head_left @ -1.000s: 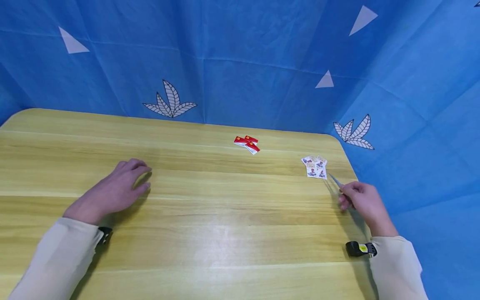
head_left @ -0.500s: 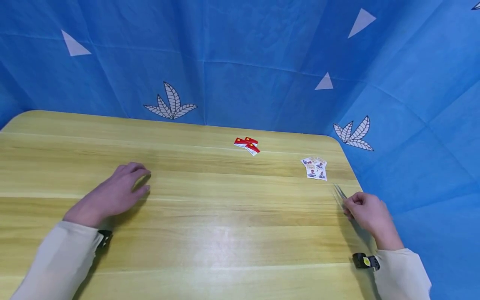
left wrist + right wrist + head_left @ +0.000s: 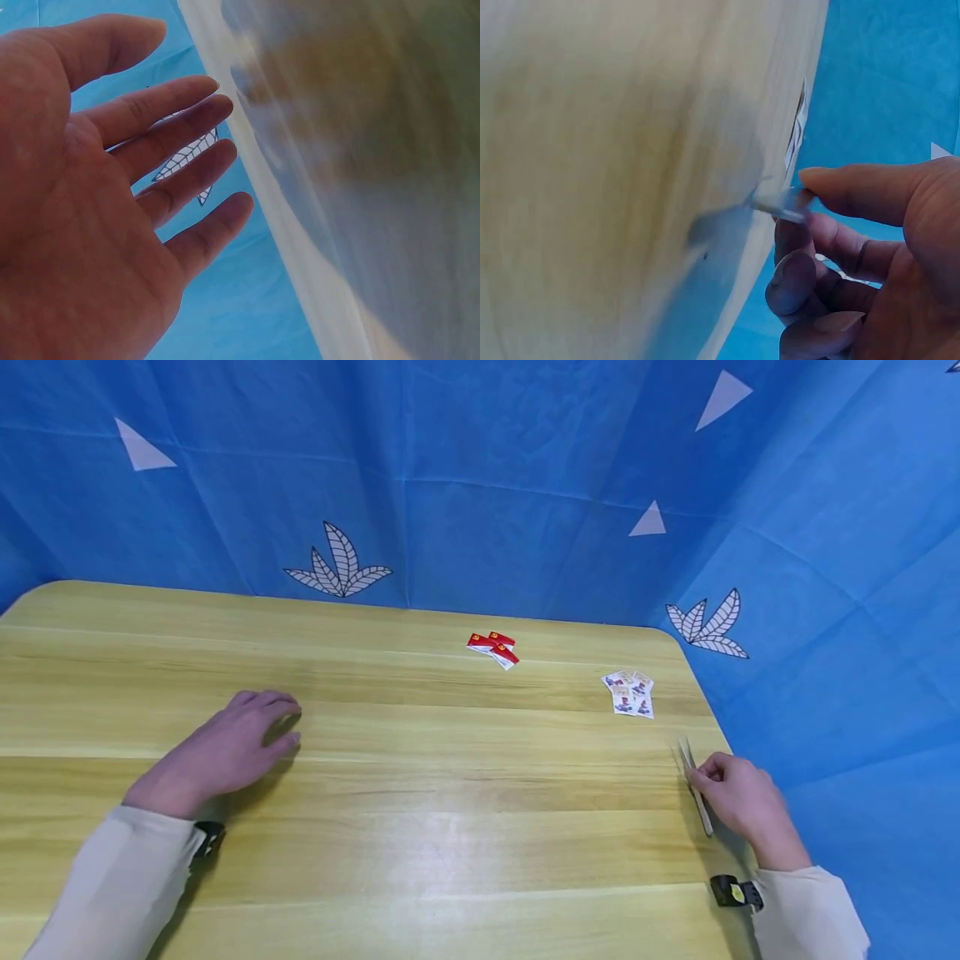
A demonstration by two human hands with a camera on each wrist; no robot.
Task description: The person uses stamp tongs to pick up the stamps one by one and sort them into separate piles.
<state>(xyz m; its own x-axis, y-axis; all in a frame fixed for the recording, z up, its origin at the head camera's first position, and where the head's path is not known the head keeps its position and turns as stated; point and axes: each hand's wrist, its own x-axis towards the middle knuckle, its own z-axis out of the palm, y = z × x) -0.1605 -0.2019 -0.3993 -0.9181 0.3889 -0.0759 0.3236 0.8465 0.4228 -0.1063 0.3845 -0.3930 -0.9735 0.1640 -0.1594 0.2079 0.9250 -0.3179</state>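
At the table's right side, my right hand (image 3: 741, 797) pinches a pair of metal tweezers (image 3: 702, 814) between thumb and fingers. Their thin tips point away toward the back of the table. In the right wrist view the tweezers (image 3: 778, 211) look blurred, close over the wood. Just beyond the tips lies a small cluster of overlapping white paper pieces (image 3: 632, 695) with printed pictures. Over the left part of the table, my left hand (image 3: 225, 752) holds nothing; its fingers (image 3: 169, 142) are spread and slightly bent in the left wrist view.
Three overlapping red-and-white paper pieces (image 3: 493, 648) with a yellow emblem lie near the back edge of the wooden table (image 3: 420, 760). A blue curtain (image 3: 517, 527) hangs behind the table and along its right side.
My right hand has drawn back toward the front and slightly right, away from the white pieces. The tweezers have turned, and their rear end now shows below the hand. The left hand stays in place.
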